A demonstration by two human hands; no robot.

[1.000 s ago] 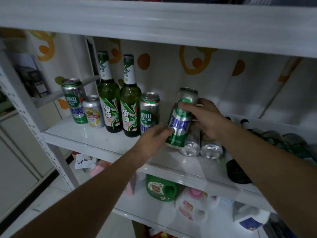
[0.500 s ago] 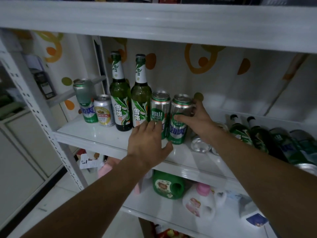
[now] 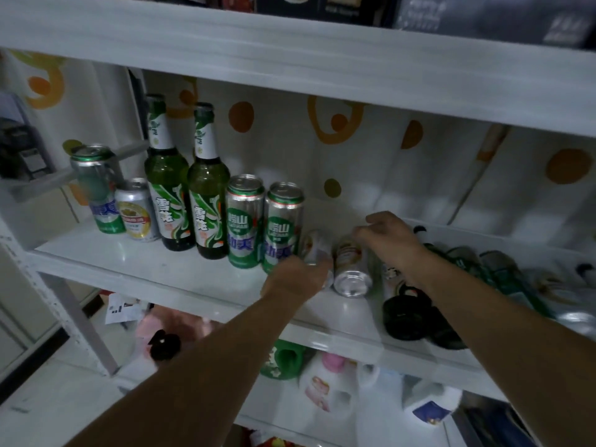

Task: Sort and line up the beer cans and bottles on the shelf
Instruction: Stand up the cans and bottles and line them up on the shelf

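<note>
**Both hands at the lying cans, mid-shelf**

White metal shelf [image 3: 129,253] carries everything, w/ a spotted white curtain behind it. Two upright green glass bottles [image 3: 167,195] [image 3: 208,201] stand side by side, left of centre. At right, dark glass bottles [image 3: 404,314] lie on their sides, bases toward the front edge; further right are more green ones, too blurred to count.

Tall green-and-silver cans: one [image 3: 96,188] at far left, and a pair [image 3: 245,221] [image 3: 283,227] touching each other just right of the bottles. All three are upright. Short silver-and-gold can [image 3: 137,209] stands btwn the far-left tall can and the first bottle.

Two short silver cans lie on their sides right of the pair. Left hand [image 3: 295,277] is on the nearer-left one [image 3: 314,248]; its fingers are hidden behind the hand, so can't tell if they're grasping. Right hand [image 3: 393,240] is just over the other [image 3: 351,269], fingers released and loosely bent; contact unclear.
</note>
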